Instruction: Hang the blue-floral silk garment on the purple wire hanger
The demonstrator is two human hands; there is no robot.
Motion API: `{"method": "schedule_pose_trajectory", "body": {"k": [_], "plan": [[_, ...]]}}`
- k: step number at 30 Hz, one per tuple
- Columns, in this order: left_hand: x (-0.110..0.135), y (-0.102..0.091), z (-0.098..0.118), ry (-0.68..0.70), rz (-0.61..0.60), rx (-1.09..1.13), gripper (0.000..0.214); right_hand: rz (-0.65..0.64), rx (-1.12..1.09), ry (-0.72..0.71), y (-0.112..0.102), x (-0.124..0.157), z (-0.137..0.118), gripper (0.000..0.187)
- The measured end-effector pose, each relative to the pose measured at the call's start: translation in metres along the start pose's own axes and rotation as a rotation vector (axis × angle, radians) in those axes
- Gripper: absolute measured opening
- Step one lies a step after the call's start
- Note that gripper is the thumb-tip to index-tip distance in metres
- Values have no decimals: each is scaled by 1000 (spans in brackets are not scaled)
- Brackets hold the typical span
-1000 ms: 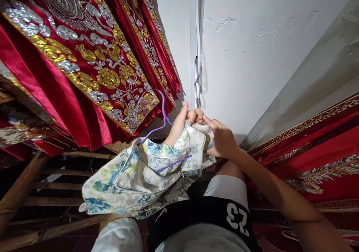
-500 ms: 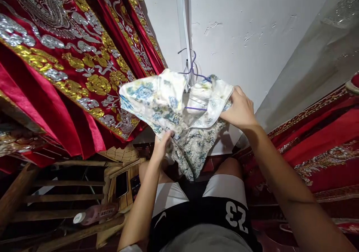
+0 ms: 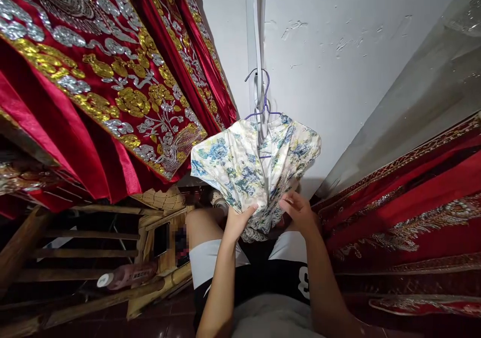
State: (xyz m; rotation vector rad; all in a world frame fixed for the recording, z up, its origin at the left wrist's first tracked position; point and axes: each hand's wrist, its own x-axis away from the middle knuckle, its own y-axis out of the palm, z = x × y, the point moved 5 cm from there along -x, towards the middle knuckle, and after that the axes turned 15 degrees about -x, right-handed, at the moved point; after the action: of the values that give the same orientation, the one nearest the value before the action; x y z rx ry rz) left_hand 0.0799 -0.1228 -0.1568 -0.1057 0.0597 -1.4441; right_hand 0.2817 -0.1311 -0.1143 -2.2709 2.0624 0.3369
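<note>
A short-sleeved shirt (image 3: 240,172) with a blue and yellow floral print hangs in front of me on a purple hanger (image 3: 266,97). Its front is unfastened, and the hanger's lower bar shows through the neck opening. My left hand (image 3: 239,221) grips the lower left front, thumb on top of the cloth and the other fingers hidden behind it. On the opposite side my right hand (image 3: 298,211) has thumb and forefinger closed at the shirt's right front edge. The lower part of the shirt bunches between both hands, above my lap.
Red embroidered cloth (image 3: 135,102) hangs at the left, with more red beaded cloth (image 3: 421,212) at the right. A white wall (image 3: 319,37) stands behind the hanger. To my lower left is a wooden rack (image 3: 86,252) with a pink bottle (image 3: 130,275) on it.
My right hand has moved down and left from the shirt's right shoulder to its front edge. The left hand has shifted right and down. Both shoulders of the shirt now sit spread over the hanger.
</note>
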Motion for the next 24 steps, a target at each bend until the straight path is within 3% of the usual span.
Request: {"method": "schedule_pose_trajectory", "body": {"k": [1,5,9,13,15,18,20,21,24], "plan": [[2,1,1,12,2,-7,64,15,-7,43,4,2,10,34],[7,1,7,35,-15,-2,59,-122,-13,166,28,0,35,46],[10,-4,8,24,2,3,52,-138,-16,203,32,1,42,57],[9,-8,9,4,32,-31,54,-128,-117,253,30,8,47,55],[10,-13,10,30,169,-69,58,-86,-167,266,28,9,49,53],[28,-23,8,180,623,-151,68,-11,-190,271,25,9,50,49],[43,-15,2,299,794,-231,63,23,-198,273,24,8,50,45],[46,-5,-3,334,763,-273,56,31,-203,276,24,7,50,42],[40,33,-23,308,406,-266,42,20,-217,277,29,8,48,35]]}}
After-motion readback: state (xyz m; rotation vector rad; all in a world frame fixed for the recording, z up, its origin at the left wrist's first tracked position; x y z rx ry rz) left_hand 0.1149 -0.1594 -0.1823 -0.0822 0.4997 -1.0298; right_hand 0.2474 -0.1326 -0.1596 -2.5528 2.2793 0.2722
